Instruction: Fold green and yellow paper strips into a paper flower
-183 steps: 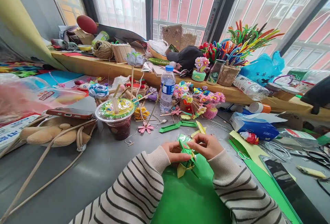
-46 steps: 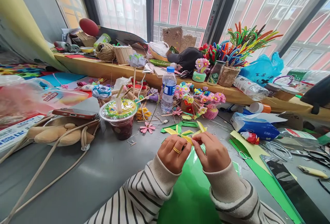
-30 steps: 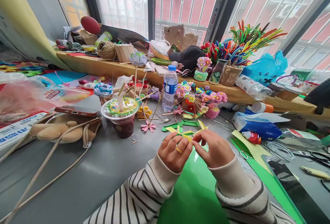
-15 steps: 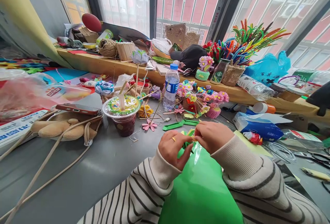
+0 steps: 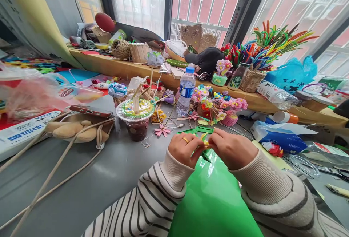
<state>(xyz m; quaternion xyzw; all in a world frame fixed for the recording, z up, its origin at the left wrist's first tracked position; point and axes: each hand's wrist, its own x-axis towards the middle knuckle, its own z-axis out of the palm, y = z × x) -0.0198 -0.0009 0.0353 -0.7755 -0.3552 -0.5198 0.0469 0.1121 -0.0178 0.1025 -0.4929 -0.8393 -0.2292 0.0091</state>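
Note:
My left hand point(image 5: 183, 149), with a ring on one finger, is closed in a pinch on a small yellow-and-green folded paper piece point(image 5: 206, 156). Opposite it, my right hand point(image 5: 231, 147) pinches the yellow end of the same piece. My fingers hide much of it; a green point hangs below them and a yellow tip sticks up. Beneath both hands lies a glossy green sheet point(image 5: 214, 200), reaching toward me. Just beyond my fingers are green folded strips point(image 5: 205, 129) on the grey table.
A lidded cup point(image 5: 136, 122) of dark drink and a pink paper flower point(image 5: 162, 131) are left of my hands. Behind stand a water bottle point(image 5: 186, 93) and fuzzy flowers point(image 5: 204, 97). A blue tissue pack point(image 5: 278, 136) lies right; a tan bag point(image 5: 75, 129) lies left.
The view has swung slightly left, so the scene appears farther right. Both hands keep their pinch while the folded piece has turned, with its green part now pointing down and right.

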